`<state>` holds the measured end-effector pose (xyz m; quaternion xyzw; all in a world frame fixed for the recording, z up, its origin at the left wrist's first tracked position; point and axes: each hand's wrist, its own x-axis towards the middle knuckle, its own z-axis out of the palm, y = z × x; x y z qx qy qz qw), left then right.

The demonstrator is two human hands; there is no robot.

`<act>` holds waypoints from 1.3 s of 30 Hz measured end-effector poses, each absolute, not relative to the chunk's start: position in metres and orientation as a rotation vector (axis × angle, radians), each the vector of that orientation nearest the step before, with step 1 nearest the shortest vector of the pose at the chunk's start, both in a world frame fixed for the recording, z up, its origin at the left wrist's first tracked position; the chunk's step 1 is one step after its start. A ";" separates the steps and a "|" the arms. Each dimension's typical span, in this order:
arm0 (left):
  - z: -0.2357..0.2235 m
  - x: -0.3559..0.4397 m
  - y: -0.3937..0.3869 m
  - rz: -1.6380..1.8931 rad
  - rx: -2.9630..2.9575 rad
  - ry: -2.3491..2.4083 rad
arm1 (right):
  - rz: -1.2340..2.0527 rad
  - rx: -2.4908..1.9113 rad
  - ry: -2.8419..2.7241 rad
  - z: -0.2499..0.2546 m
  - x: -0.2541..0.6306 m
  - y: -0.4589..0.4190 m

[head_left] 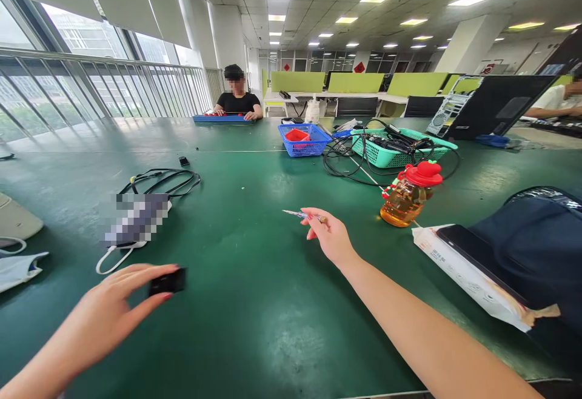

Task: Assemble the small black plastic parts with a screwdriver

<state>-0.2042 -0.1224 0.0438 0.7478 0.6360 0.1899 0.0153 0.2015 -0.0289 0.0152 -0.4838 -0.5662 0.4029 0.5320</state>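
Observation:
At the lower left, my left hand (109,308) pinches a small black box-like piece (168,282) between thumb and fingers, just above the green table (227,338). Its details are blurred. Near the middle, my right hand (331,236) is closed around a slim screwdriver (297,213) with a clear handle and a brass-coloured end. Its thin metal tip points left, away from the palm. The two hands are well apart, and the screwdriver does not touch the black piece.
Left lie black cables (182,182) and a pixelated object (139,220). A blue basket (305,149), a green basket (386,157) with cables, and a red-lidded bottle (407,202) stand beyond my right hand. A phone (482,259) lies on a white packet (459,281). A person sits opposite.

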 end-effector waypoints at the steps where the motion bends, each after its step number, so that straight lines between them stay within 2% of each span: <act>1: 0.054 -0.175 -0.114 0.563 2.343 1.867 | 0.948 -1.156 -1.366 0.016 0.201 -0.030; 5: 0.078 -0.064 -0.063 0.436 2.503 1.522 | 0.710 -1.155 -1.519 0.021 0.203 -0.033; 8: 0.069 -0.010 -0.023 0.395 2.556 1.505 | 0.406 -1.132 -1.679 0.026 0.208 -0.037; 11: 0.049 0.017 0.003 0.375 2.536 1.606 | 0.257 -1.101 -1.767 0.029 0.212 -0.040; 20: 0.009 0.019 0.021 0.577 2.344 1.490 | 0.254 -0.932 -1.988 0.026 0.206 -0.045; 39: 0.006 0.015 0.022 0.600 2.317 1.439 | -0.160 -0.890 -2.355 0.028 0.207 -0.044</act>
